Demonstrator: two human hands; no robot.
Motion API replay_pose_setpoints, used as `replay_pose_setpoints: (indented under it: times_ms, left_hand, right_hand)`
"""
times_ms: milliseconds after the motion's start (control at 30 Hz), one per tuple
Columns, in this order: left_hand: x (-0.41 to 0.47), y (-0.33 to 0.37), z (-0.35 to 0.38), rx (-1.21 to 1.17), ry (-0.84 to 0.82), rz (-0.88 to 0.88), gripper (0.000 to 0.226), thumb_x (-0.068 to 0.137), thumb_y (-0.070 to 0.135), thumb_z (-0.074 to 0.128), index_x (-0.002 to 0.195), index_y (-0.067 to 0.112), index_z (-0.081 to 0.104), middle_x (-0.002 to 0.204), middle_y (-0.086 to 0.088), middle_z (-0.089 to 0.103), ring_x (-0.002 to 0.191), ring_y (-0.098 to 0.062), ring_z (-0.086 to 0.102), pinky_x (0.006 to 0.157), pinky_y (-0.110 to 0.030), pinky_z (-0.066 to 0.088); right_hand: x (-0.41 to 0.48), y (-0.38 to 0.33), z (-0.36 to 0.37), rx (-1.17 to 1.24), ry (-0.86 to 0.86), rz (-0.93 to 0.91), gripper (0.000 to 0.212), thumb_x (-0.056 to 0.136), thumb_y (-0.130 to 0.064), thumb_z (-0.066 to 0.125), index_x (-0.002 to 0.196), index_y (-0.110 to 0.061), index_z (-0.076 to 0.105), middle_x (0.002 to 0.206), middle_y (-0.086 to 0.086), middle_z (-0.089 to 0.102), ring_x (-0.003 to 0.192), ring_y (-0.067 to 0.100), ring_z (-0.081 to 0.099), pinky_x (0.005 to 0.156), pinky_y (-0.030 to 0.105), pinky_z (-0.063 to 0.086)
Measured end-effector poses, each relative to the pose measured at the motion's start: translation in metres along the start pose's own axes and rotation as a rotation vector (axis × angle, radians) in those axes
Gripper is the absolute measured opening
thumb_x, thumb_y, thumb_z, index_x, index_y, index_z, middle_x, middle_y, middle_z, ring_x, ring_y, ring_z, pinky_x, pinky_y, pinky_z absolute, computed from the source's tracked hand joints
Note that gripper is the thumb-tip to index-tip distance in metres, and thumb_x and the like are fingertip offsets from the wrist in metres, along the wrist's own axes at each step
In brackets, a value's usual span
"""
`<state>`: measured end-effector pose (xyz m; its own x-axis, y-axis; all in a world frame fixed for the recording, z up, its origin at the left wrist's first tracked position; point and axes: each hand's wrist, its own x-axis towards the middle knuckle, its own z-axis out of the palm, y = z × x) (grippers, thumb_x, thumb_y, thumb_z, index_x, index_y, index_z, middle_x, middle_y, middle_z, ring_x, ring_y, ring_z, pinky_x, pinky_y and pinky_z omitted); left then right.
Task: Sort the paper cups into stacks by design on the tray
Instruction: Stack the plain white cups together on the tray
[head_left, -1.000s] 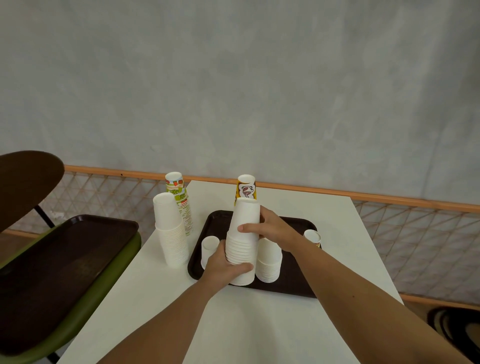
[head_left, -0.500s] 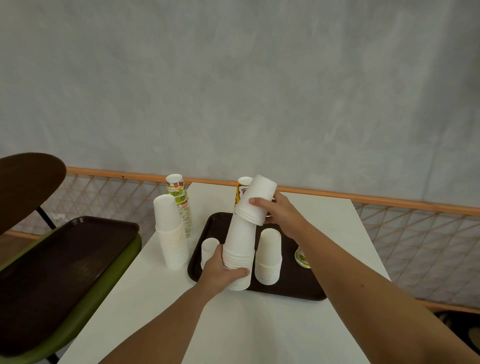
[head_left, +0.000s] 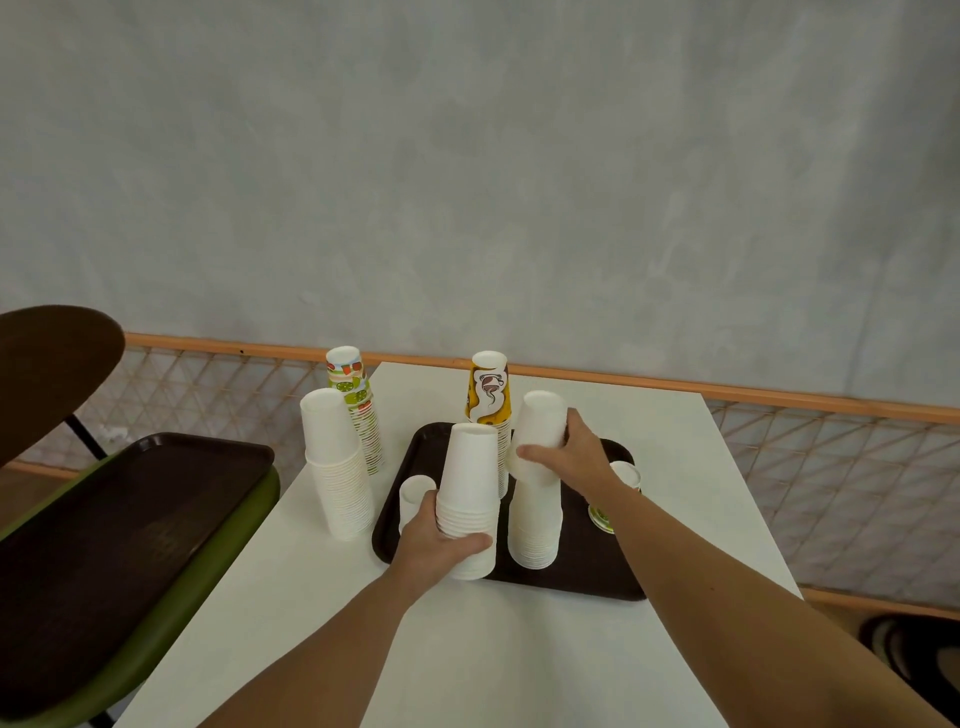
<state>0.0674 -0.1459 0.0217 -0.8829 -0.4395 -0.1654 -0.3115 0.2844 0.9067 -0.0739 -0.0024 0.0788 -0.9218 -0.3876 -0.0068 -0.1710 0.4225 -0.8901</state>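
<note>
A dark brown tray (head_left: 576, 574) lies on the white table. My left hand (head_left: 434, 545) grips the lower part of a plain white cup stack (head_left: 470, 483) at the tray's front left. My right hand (head_left: 576, 457) holds a short bunch of white cups (head_left: 540, 423) set on top of a second white stack (head_left: 535, 525) to the right. Behind them stands a yellow patterned cup stack (head_left: 488, 389). A small white cup (head_left: 414, 493) sits at the tray's left. A green-printed cup (head_left: 602, 514) lies on the tray's right side, partly hidden by my right arm.
Off the tray on the left stand a tall white cup stack (head_left: 335, 467) and a fruit-patterned stack (head_left: 356, 400). A green chair holds another dark tray (head_left: 119, 519) at the left. The table's far edge meets an orange railing with mesh (head_left: 779, 405).
My right hand lifted the upper cups off the left stack, carried them right and lowered them onto the second white stack. My left hand kept hold of the left stack.
</note>
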Motion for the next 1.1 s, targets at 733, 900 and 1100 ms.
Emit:
replay_pose_setpoints:
  times_ms: [733,900,1100]
  left_hand:
    - [0.015,0.025,0.0,-0.085,0.0,0.043,0.072,0.069,0.026,0.08,0.128,0.024,0.038,0.116,0.002,0.056,0.109,-0.019,0.053,0.086,-0.03,0.046]
    - [0.013,0.033,-0.002,-0.118,0.0,0.073,0.065,0.071,0.024,0.079,0.124,0.025,0.041,0.105,0.007,0.058,0.096,-0.011,0.056,0.07,-0.017,0.043]
    - [0.014,0.036,-0.001,-0.135,-0.006,0.081,0.067,0.071,0.026,0.079,0.126,0.022,0.041,0.116,0.0,0.059,0.104,-0.015,0.056,0.081,-0.025,0.045]
  right_hand:
    - [-0.006,-0.035,0.016,0.106,-0.216,-0.17,0.08,0.074,-0.04,0.076,0.14,-0.026,0.033,0.128,-0.002,0.051,0.118,0.014,0.05,0.096,0.029,0.043]
    - [-0.007,-0.04,0.027,0.105,-0.346,-0.126,0.069,0.075,-0.037,0.076,0.132,-0.028,0.038,0.125,-0.006,0.054,0.114,0.015,0.053,0.097,0.037,0.047]
    - [-0.005,-0.043,0.023,0.181,-0.315,-0.091,0.052,0.077,-0.031,0.074,0.121,-0.03,0.045,0.117,-0.006,0.058,0.109,0.016,0.056,0.092,0.033,0.049]
